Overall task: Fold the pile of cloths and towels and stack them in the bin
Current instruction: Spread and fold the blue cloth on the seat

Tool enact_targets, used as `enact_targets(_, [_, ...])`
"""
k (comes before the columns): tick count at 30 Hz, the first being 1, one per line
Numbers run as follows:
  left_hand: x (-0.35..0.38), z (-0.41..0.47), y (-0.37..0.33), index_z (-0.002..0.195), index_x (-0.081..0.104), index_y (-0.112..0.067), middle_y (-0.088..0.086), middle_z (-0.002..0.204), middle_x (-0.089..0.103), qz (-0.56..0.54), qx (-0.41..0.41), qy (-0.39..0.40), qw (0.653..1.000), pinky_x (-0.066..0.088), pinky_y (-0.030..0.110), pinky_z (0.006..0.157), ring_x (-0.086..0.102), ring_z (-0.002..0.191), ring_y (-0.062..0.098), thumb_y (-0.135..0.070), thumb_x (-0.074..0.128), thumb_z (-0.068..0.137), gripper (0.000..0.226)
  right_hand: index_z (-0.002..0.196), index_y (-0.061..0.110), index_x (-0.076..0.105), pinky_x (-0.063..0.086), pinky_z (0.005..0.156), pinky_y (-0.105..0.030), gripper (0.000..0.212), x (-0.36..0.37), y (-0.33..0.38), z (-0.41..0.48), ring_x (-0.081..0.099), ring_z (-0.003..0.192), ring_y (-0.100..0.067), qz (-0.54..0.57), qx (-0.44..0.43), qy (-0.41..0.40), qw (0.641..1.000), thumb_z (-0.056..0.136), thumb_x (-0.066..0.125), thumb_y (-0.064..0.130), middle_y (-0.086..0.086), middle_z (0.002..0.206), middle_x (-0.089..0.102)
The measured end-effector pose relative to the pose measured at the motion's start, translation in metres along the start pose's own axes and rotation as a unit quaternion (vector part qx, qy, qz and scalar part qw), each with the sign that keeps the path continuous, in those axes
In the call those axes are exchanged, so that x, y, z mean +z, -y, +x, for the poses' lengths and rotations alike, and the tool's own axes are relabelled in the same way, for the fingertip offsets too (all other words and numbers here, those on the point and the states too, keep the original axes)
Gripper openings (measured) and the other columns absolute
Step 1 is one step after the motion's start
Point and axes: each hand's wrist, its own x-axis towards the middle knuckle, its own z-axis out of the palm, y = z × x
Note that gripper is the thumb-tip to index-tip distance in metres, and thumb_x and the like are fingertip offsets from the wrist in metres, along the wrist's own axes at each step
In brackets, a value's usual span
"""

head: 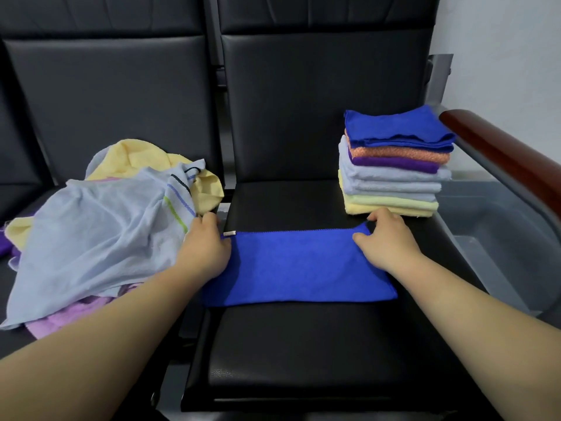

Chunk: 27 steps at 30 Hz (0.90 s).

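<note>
A blue cloth (297,265) lies folded into a long strip across the black seat (303,354). My left hand (206,247) pinches its far left corner, near a small white tag. My right hand (385,238) pinches its far right corner, which is slightly lifted. A loose pile of cloths (100,235), pale blue on top with yellow and lilac beneath, sits on the seat to the left. A neat stack of folded cloths (394,171), blue on top, stands at the back right of the seat. The grey bin (498,238) sits to the right, below the armrest.
A brown wooden armrest (510,159) runs along the right side above the bin. Black padded backrests (288,95) rise behind both seats. A gap divides the two seats beside my left hand.
</note>
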Motion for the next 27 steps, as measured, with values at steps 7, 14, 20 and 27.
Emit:
enact_targets(7, [0.005,-0.028,-0.028,0.125,0.061,-0.026,0.001,0.123,0.054,0.112,0.119,0.007,0.986,0.044,0.038,0.096,0.048,0.114,0.027,-0.032,0.053,0.099,0.027,0.129,0.028,0.062,0.048,0.100,-0.035,0.028,0.005,0.008,-0.027,0.048,0.125,-0.019,-0.128,-0.148,0.072,0.978,0.102,0.059,0.034,0.004,0.136,0.052])
enact_targets(14, [0.021,-0.037,-0.058,0.131,0.051,-0.025,0.000,0.139,0.050,0.183,0.108,0.135,0.968,0.036,0.054,0.109,0.043,0.132,0.028,-0.062,0.033,0.101,0.051,0.112,0.026,0.070,0.053,0.086,-0.036,0.029,-0.005,0.012,-0.038,0.060,0.098,-0.018,-0.187,-0.136,0.128,0.965,0.104,0.042,0.030,0.004,0.113,0.058])
enact_targets(20, [0.031,-0.017,-0.073,0.123,0.045,-0.024,-0.001,0.146,0.045,0.156,0.142,0.189,0.959,0.010,0.067,0.119,0.027,0.149,0.025,-0.062,0.028,0.101,0.047,0.093,0.022,0.075,0.059,0.086,-0.044,0.029,-0.009,0.017,-0.061,0.067,0.090,-0.018,-0.157,-0.130,0.214,0.955,0.097,0.047,0.031,0.002,0.098,0.071])
enact_targets(27, [0.033,-0.031,-0.075,0.156,0.027,-0.035,0.009,0.165,0.016,0.199,0.119,0.117,0.966,0.008,0.063,0.121,0.013,0.151,0.038,-0.065,0.030,0.099,0.065,0.097,0.028,0.075,0.055,0.090,-0.038,0.025,-0.013,0.010,-0.062,0.062,0.099,-0.016,-0.140,-0.162,0.173,0.961,0.098,0.051,0.031,0.007,0.107,0.060])
